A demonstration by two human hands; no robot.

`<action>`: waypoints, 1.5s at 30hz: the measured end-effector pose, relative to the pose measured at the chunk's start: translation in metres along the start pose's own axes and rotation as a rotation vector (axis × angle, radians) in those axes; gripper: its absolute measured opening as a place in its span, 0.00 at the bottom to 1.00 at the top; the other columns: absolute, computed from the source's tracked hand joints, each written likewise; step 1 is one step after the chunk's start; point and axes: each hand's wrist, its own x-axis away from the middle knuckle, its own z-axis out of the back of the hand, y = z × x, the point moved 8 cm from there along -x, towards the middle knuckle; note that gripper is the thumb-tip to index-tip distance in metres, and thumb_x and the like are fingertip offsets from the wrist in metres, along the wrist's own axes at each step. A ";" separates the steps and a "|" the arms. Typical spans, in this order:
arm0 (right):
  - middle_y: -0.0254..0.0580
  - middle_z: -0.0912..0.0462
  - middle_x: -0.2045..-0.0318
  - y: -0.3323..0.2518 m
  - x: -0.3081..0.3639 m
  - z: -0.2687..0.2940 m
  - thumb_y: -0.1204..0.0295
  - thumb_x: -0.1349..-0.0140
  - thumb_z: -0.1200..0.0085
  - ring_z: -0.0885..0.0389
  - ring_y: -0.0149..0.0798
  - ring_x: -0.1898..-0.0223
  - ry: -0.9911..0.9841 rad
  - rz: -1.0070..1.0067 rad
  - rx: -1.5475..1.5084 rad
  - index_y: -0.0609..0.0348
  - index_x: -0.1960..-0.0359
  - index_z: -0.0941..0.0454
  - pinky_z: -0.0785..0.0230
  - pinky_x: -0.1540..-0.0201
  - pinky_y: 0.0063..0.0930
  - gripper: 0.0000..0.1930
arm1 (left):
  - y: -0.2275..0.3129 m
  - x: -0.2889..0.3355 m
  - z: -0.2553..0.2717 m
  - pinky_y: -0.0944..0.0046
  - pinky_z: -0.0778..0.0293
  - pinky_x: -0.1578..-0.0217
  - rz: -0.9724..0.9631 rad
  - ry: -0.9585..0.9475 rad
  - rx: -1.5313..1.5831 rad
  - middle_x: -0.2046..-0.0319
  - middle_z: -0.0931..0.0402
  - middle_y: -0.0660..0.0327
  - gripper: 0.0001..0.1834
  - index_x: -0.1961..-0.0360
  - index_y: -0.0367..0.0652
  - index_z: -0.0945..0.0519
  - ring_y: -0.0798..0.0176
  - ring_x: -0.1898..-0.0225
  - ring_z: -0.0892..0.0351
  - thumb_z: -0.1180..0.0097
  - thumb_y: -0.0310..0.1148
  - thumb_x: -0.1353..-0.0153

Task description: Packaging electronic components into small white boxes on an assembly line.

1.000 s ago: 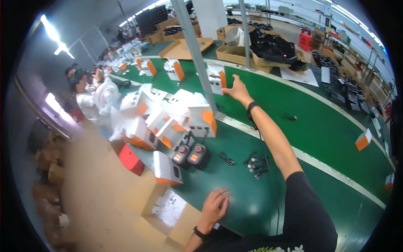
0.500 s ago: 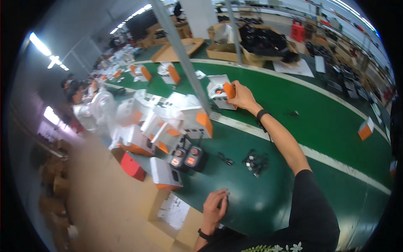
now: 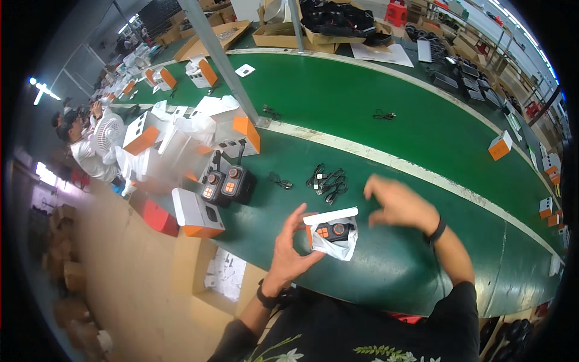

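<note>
Close in front of me stands an open white and orange box [image 3: 348, 212]. Inside it lies a black device [image 3: 330, 231] with orange buttons and a round knob, partly wrapped in a white plastic bag [image 3: 339, 250]. My left hand [image 3: 291, 250] grips the box's left side between thumb and fingers. To the right of the box, my right hand [image 3: 401, 205] is raised with its fingers apart and nothing in them, slightly blurred. Beyond the box, a bunch of black cables [image 3: 327, 182] lies on the green table, with a single coiled cable [image 3: 280, 181] to its left.
Two black devices with antennas [image 3: 224, 184] stand left, beside a closed box [image 3: 196, 212] and a heap of open boxes [image 3: 238, 139]. A carton of papers [image 3: 196, 283] sits below. A metal post [image 3: 220, 60] rises at the green belt [image 3: 338, 90], which carries boxes and cables.
My right hand has left the far belt and come back toward me, letting go of the box. An open box now stands near me, with my left hand on it. The view has shifted right.
</note>
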 end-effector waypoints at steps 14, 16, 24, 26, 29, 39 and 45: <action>0.55 0.16 0.43 0.221 -0.136 0.056 0.76 0.31 0.36 0.22 0.61 0.35 0.529 -0.367 0.479 0.58 0.46 0.12 0.20 0.36 0.57 0.13 | 0.006 0.008 -0.018 0.51 0.24 0.29 0.065 0.282 0.016 0.37 0.17 0.52 0.42 0.24 0.40 0.28 0.55 0.36 0.16 0.27 0.21 0.40; 0.54 0.14 0.52 0.212 -0.108 0.051 0.79 0.33 0.33 0.17 0.59 0.45 0.585 -0.267 0.489 0.61 0.48 0.11 0.19 0.44 0.54 0.13 | 0.010 0.002 -0.018 0.53 0.22 0.32 0.053 0.282 0.013 0.39 0.16 0.52 0.41 0.25 0.40 0.28 0.56 0.38 0.14 0.26 0.21 0.39; 0.45 0.17 0.61 0.160 0.032 0.041 0.84 0.37 0.34 0.15 0.38 0.62 0.652 -0.399 -0.071 0.65 0.48 0.10 0.16 0.50 0.35 0.15 | 0.010 -0.022 -0.018 0.55 0.21 0.36 0.019 0.137 0.038 0.43 0.13 0.53 0.35 0.27 0.40 0.24 0.58 0.40 0.13 0.31 0.15 0.36; 0.39 0.16 0.60 0.168 0.059 0.035 0.83 0.31 0.37 0.15 0.30 0.59 0.803 -0.341 -0.527 0.68 0.49 0.11 0.12 0.53 0.30 0.11 | 0.010 -0.025 -0.018 0.57 0.21 0.37 0.023 0.093 0.057 0.44 0.13 0.54 0.34 0.28 0.41 0.23 0.60 0.40 0.13 0.32 0.14 0.36; 0.37 0.14 0.57 0.168 0.099 -0.005 0.80 0.26 0.40 0.13 0.27 0.55 0.864 -0.523 -0.962 0.69 0.49 0.12 0.10 0.55 0.27 0.09 | 0.004 -0.024 -0.017 0.61 0.21 0.38 0.047 0.085 0.063 0.43 0.13 0.55 0.35 0.27 0.40 0.23 0.63 0.41 0.14 0.33 0.14 0.36; 0.47 0.14 0.39 0.079 0.123 -0.007 0.75 0.32 0.31 0.21 0.55 0.35 0.659 -0.220 0.283 0.56 0.39 0.11 0.19 0.36 0.51 0.19 | -0.008 -0.022 -0.022 0.58 0.20 0.40 0.055 0.130 0.109 0.45 0.13 0.57 0.33 0.29 0.41 0.21 0.62 0.45 0.14 0.34 0.15 0.36; 0.43 0.09 0.54 0.078 0.119 -0.021 0.80 0.34 0.32 0.15 0.49 0.53 0.693 -0.151 0.254 0.60 0.50 0.07 0.18 0.49 0.40 0.12 | -0.006 -0.017 -0.021 0.56 0.20 0.41 0.036 0.168 0.130 0.43 0.13 0.54 0.34 0.28 0.42 0.22 0.57 0.41 0.13 0.32 0.17 0.35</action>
